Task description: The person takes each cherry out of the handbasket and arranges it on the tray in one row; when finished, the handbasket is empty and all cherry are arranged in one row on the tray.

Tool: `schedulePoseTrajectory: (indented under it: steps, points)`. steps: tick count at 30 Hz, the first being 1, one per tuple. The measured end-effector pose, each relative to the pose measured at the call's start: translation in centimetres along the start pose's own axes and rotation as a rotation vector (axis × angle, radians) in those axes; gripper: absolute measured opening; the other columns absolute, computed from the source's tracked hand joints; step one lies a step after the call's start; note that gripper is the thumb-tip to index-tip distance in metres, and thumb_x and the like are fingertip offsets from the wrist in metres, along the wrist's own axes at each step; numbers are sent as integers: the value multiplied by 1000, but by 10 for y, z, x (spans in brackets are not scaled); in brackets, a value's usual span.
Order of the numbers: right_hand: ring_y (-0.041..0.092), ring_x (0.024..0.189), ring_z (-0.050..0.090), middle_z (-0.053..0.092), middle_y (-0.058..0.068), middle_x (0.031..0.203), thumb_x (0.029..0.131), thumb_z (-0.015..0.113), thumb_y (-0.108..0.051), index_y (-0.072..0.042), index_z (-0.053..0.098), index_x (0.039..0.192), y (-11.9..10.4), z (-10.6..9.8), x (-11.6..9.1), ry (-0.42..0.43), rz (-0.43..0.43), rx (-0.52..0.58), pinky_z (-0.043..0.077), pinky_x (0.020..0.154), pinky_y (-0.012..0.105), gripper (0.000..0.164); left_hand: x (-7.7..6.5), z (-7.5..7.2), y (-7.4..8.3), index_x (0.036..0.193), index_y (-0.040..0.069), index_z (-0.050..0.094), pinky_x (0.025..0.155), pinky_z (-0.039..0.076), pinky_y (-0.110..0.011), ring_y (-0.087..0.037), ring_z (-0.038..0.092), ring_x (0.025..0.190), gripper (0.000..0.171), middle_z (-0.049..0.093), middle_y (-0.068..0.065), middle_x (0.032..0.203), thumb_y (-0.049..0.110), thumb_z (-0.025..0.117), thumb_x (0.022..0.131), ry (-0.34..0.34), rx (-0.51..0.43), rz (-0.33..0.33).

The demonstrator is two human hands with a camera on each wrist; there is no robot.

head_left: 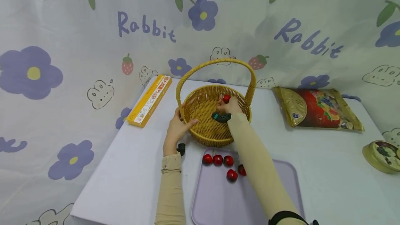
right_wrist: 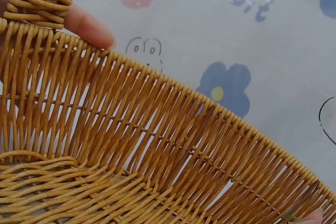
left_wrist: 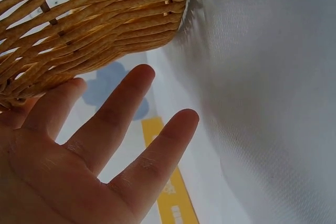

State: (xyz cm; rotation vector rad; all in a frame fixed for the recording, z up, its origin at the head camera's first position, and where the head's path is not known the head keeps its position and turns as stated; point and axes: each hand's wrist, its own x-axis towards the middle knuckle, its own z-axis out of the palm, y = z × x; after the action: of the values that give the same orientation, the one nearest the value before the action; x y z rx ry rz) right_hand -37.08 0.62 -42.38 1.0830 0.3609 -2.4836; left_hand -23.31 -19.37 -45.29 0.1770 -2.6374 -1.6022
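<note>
A round wicker basket (head_left: 203, 114) with a tall arched handle stands on the white table. My left hand (head_left: 178, 129) holds its left side near the handle's base, thumb over the rim and fingers outside. In the left wrist view these fingers (left_wrist: 113, 111) are spread beside the woven wall. Inside the basket, toward the back right, my right hand (head_left: 232, 106) pinches a dark red cherry (head_left: 226, 98). Only a fingertip (right_wrist: 315, 216) of it shows in the right wrist view. Several more cherries (head_left: 217, 160) lie on a lilac tray (head_left: 215, 200) in front, partly covered by the right sleeve.
A yellow and white pasta box (head_left: 150, 100) lies left of the basket. To the right rest a gold and red bag (head_left: 318, 108) and a round tin (head_left: 382, 156) near the table's edge. A patterned curtain (head_left: 237, 27) hangs behind the table.
</note>
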Motion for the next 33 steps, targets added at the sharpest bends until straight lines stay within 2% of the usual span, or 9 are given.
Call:
schedulePoseTrajectory:
  steps: [6, 14, 19, 24, 28, 33]
  points:
    - [8, 76, 41, 52, -6, 124, 105, 33, -34, -15, 44, 138, 0, 1, -13, -67, 14, -39, 32, 65, 19, 40, 0, 1, 2, 153, 30, 20, 103, 44, -56, -42, 47, 133, 90, 39, -20, 151, 44, 75, 83, -9, 2, -9]
    - [8, 69, 45, 55, -3, 116, 105, 31, -42, -14, 45, 135, -1, 0, -29, -179, 13, -128, 34, 61, 19, 43, 2, 0, 1, 154, 30, 19, 102, 45, -57, -43, 47, 132, 91, 40, -23, 150, 45, 74, 83, -13, 8, 4]
    - [10, 68, 46, 56, -1, 112, 105, 33, -42, -14, 45, 128, -4, -8, -41, -215, 27, -122, 34, 61, 20, 38, 4, 0, -2, 154, 30, 19, 104, 43, -56, -42, 46, 134, 91, 39, -21, 152, 47, 73, 83, -25, 6, 2]
    - [9, 66, 46, 57, 0, 103, 105, 34, -39, -12, 44, 134, -6, -13, -55, -282, 29, -179, 35, 61, 18, 41, 2, 0, 0, 154, 30, 19, 104, 43, -55, -43, 46, 133, 91, 39, -22, 151, 47, 73, 83, -24, 1, -3]
    - [9, 68, 44, 55, 2, 109, 105, 34, -36, -13, 38, 142, -7, -17, -69, -341, 18, -227, 35, 62, 17, 43, 1, 0, 2, 154, 29, 18, 103, 44, -55, -43, 45, 133, 91, 37, -22, 152, 47, 73, 83, -32, 6, -6]
    - [9, 74, 44, 51, 7, 121, 105, 35, -33, -11, 34, 139, -10, -29, -86, -396, -23, -272, 38, 65, 17, 40, 2, 0, 3, 153, 29, 19, 102, 45, -54, -44, 46, 132, 90, 35, -21, 154, 46, 73, 83, -28, 4, -4]
